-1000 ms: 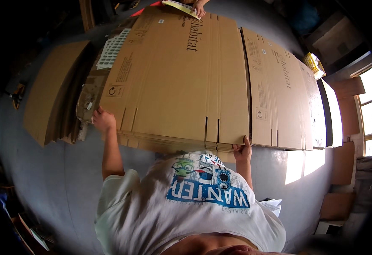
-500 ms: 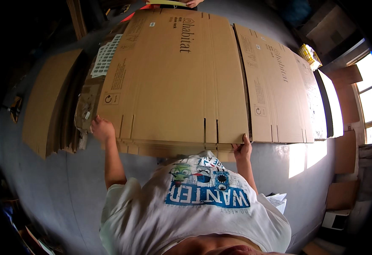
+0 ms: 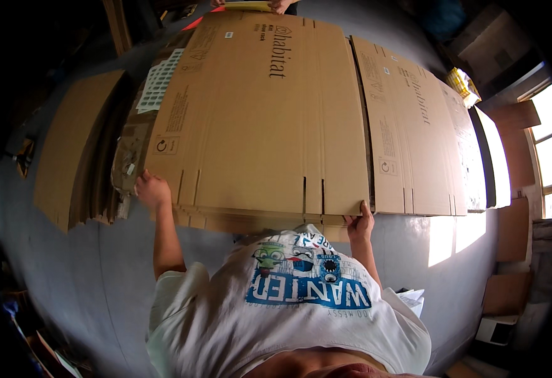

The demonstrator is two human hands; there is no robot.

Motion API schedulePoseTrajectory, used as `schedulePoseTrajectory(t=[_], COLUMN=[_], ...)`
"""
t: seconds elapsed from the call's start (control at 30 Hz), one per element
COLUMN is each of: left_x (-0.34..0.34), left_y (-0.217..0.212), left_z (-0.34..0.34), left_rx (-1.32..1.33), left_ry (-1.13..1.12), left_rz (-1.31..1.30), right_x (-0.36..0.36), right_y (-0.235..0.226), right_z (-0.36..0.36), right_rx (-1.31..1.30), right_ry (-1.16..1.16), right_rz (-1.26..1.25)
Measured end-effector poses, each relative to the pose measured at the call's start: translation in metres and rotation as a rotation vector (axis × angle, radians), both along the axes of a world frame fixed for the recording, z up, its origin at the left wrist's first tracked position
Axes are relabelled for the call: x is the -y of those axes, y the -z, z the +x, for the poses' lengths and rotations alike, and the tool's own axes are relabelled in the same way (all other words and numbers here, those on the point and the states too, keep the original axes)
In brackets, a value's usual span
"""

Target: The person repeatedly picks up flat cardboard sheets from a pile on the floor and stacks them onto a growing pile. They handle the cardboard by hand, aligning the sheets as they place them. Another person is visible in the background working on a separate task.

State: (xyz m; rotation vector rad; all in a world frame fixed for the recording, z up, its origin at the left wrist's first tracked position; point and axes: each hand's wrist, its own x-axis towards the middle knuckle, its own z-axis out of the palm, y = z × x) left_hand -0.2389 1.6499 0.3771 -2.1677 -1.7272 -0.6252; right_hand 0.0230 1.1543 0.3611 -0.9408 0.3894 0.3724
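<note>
A large flat cardboard box blank [image 3: 251, 126] with dark print and slots lies before me on top of more sheets. At its near left corner, my left hand [image 3: 154, 190] is closed on the edge. My right hand [image 3: 360, 223] grips the near right corner, thumb on top. The fingers beneath the cardboard are hidden. Edges of lower sheets [image 3: 257, 222] show under the near side, close to my shirt. Beyond the far edge, another person's hands [image 3: 280, 6] are by a yellow object [image 3: 247, 6] whose kind I cannot make out.
A second printed cardboard stack [image 3: 408, 132] lies just right of the blank. Left are a sheet of labels [image 3: 161, 82] on a worn carton [image 3: 128, 157], and standing cardboard sheets [image 3: 74, 151]. A yellow-and-white package [image 3: 464, 87] sits at the far right, near a window [image 3: 548, 138].
The other person's hands and yellow object have come slightly lower into view at the far edge. My hands stay on the same corners, and the blank has barely shifted.
</note>
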Motion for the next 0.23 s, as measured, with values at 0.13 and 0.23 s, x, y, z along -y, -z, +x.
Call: schedulePoseTrajectory(t=[0.13,0.23], left_x=[-0.003,-0.0067], left_y=[0.0038,0.0073], left_z=[0.0004,-0.0002], left_rx=[0.014,0.019], left_ry=[-0.003,0.001], left_rz=[-0.004,-0.003], right_x=[-0.0038,-0.0061], right_y=[-0.0054,-0.0098], right_z=[-0.0016,-0.0027], right_rx=[-0.012,-0.011], right_ry=[0.03,0.027], right_rz=[-0.011,-0.017])
